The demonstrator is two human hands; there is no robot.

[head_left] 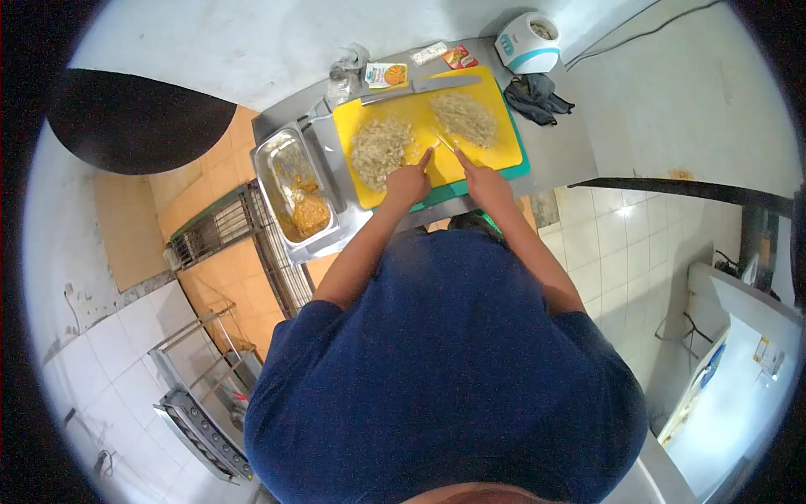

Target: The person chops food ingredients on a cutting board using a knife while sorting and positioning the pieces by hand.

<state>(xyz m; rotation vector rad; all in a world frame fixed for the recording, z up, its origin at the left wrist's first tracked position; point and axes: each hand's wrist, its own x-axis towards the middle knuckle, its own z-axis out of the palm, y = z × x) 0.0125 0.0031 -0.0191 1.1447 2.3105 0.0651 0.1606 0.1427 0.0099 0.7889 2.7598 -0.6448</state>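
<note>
A yellow cutting board (424,172) lies on top of a green board (517,170) on a metal table. My left hand (408,184) is over its front edge, beside the left pile of chopped pale food (380,151). Its fingers are mostly curled, the index finger reaching to a tiny white piece (435,144). With closed fingers, my right hand (488,185) meets a thin pale stick-like thing (445,141) that points away from me; its kind is too small to tell. Beyond it is a second chopped pile (464,119). A large knife (420,89) rests along the board's far edge.
Left of the board stands a deep metal pan (265,181) with orange-brown food (309,214). Along the back are a clear plastic bag (347,71), a yellow-white packet (386,76), a red packet (459,57), a white-blue appliance (529,44) and a black bag (537,99).
</note>
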